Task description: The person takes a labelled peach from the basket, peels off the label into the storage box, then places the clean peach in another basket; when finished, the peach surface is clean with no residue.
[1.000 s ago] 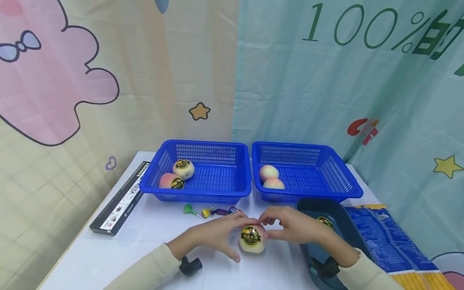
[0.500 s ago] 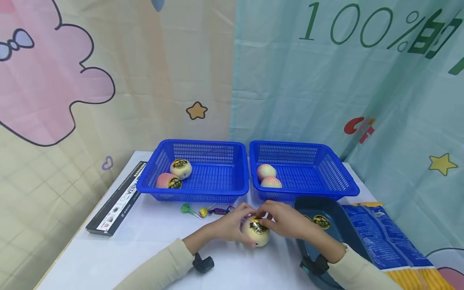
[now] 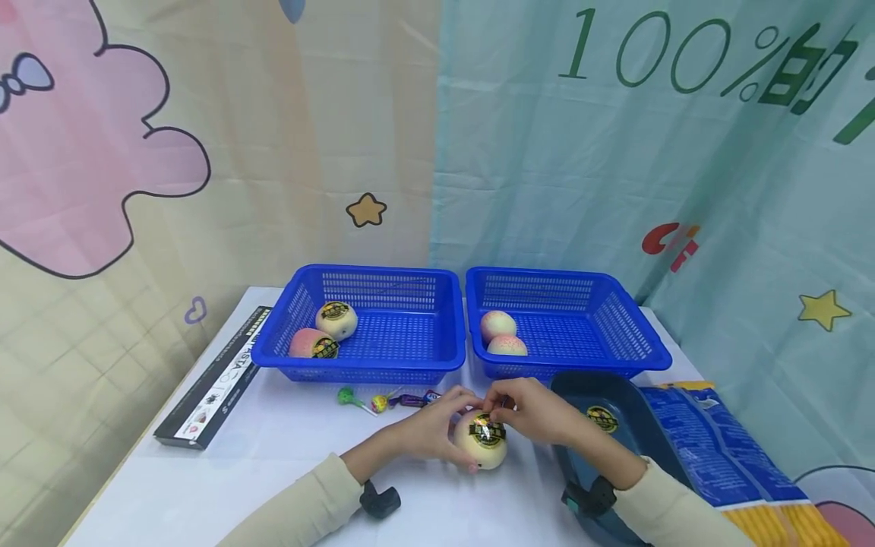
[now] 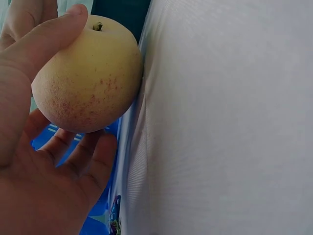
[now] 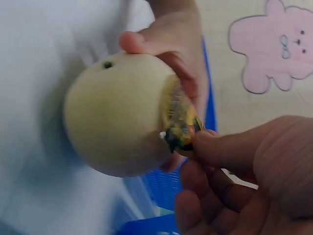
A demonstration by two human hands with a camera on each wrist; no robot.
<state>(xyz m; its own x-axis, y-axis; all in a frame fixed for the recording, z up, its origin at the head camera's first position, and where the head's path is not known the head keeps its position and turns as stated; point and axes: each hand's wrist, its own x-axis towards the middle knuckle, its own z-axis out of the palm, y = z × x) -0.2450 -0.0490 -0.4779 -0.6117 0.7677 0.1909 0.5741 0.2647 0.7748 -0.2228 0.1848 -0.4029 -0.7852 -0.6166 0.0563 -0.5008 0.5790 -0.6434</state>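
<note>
Pale yellow round pear (image 3: 481,444) with a pink blush rests on the white table (image 3: 273,463), just in front of the gap between the two blue plastic mesh baskets. The left hand (image 3: 427,431) cups it from the left, thumb near the stem and fingers curled under, so the fruit sits inside that grip and against the palm. The right hand (image 3: 533,410) comes in from the right and pinches the black-and-gold round sticker (image 3: 488,431) on the pear's upper face; in the right wrist view the sticker's edge (image 5: 180,120) is lifted off the skin between thumb and fingertip. Just right of the pear stands a dark blue plastic bin (image 3: 618,425) with a like sticker inside. Behind the pear, the left basket (image 3: 369,363) holds two stickered pears, the right basket (image 3: 588,357) two bare ones. Between pear and baskets lie small wrapped candies (image 3: 393,398). Far left of the pear lies a long black box (image 3: 212,380).
</note>
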